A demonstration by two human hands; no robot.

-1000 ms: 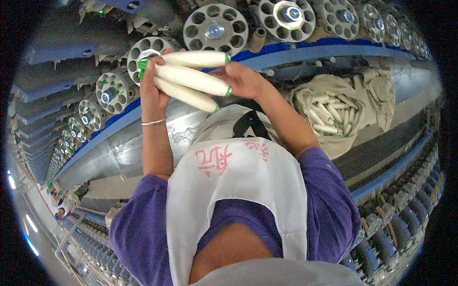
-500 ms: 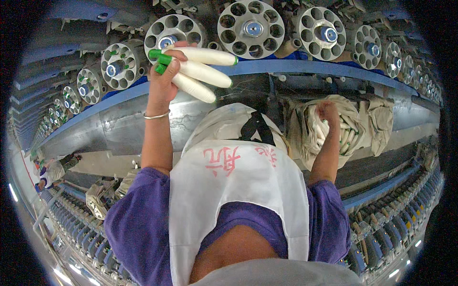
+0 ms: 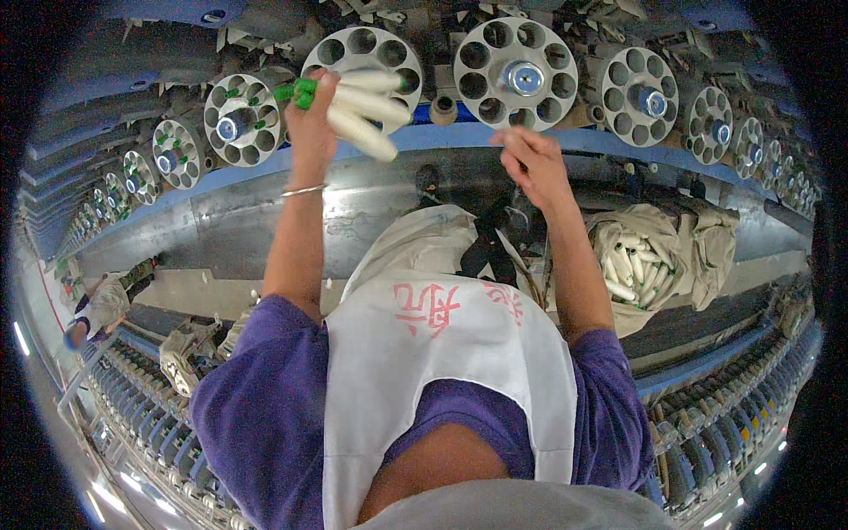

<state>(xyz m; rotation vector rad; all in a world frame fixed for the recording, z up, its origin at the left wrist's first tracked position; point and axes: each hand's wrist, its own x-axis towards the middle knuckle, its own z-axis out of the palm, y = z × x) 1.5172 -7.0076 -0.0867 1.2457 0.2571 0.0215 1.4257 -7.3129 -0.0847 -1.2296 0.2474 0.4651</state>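
Observation:
In my left hand (image 3: 314, 110) is a bundle of three white yarn bobbins (image 3: 367, 106). My fingers close around their green tube ends, and the wound bodies fan out to the right in front of a round magazine disc (image 3: 340, 51). My right hand (image 3: 534, 168) is raised just below another magazine disc (image 3: 474, 83) with round holes. Its fingers are bent and drawn together; any thread between the fingertips is too fine to make out. An open cloth sack (image 3: 596, 238) full of white bobbins (image 3: 638, 268) sits right of my right forearm.
A row of more discs (image 3: 638, 79) runs along the machine, some on the left holding green tube ends. A blue rail (image 3: 402, 141) passes below them. Another cloth bag (image 3: 185, 358) stands at the lower left. A co-worker (image 3: 104, 305) is at the far left.
My right hand has come out of the sack and moved up and left toward the discs. My left hand still holds the bobbins. The view has shifted slightly left along the machine.

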